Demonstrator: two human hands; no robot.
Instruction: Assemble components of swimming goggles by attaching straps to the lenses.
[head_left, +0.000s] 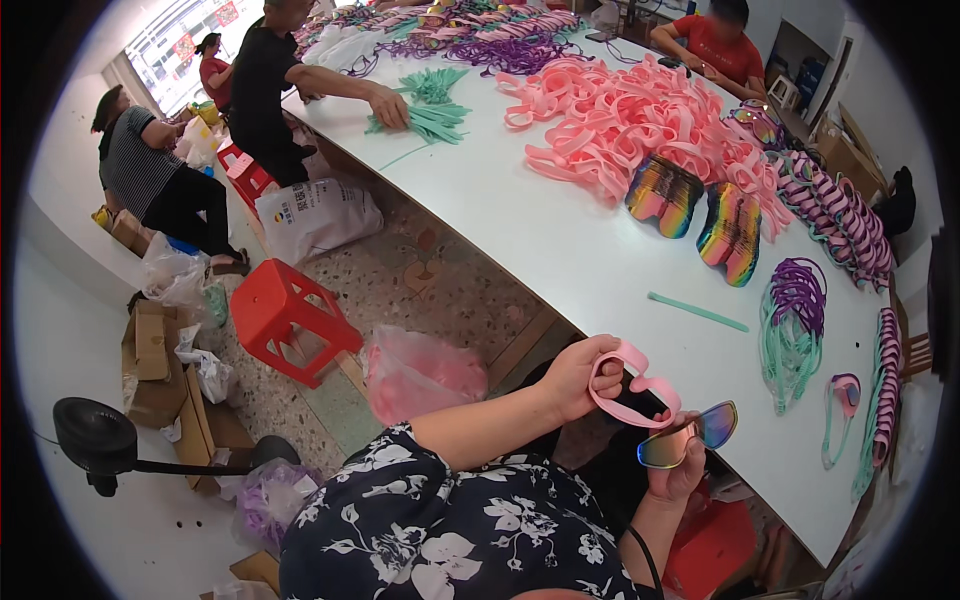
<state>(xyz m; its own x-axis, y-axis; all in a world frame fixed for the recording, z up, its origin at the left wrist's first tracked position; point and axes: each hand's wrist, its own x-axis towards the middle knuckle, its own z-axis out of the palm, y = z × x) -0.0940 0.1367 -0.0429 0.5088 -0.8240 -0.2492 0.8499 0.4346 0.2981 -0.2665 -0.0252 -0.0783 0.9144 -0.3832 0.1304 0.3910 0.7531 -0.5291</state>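
Note:
My left hand (580,382) is closed around the upper rim of a pink goggle frame (620,411) with an open middle. In my right hand (677,476) is a rainbow-mirrored goggle lens (664,448), gripped near its narrow middle and lying just beside the frame's lower end. Whether the lens touches the frame I cannot tell. Both are held over my lap at the near edge of the white table (590,285). On the table ahead stand two stacks of mirrored lenses (732,232), next to a large heap of pink frames (625,120).
A green strip (698,311), purple-and-green straps (793,330), one finished-looking goggle (846,395) and rows of goggles (835,215) lie rightward. Across the table, a co-worker's hand (388,106) touches green strips (435,122). A red stool (290,315) and pink-filled bag (420,375) stand left.

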